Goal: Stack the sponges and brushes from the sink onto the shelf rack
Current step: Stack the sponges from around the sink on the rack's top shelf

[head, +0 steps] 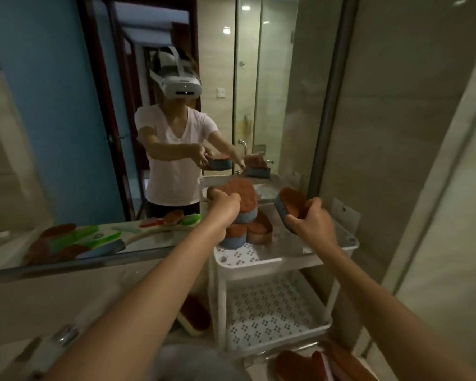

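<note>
Both hands grip sponges: left point(226, 202) on the rack's point(259, 261) stack point(245, 215), right point(308, 218) holding one point(290, 206) beside it.

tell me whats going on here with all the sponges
A person is stacking sponges on the top tier of a white shelf rack beside a mirror. The left hand sets a blue-and-orange sponge onto the small pile there. The right hand holds a second sponge just to the right, in the air. The lower tier is bare.
</note>
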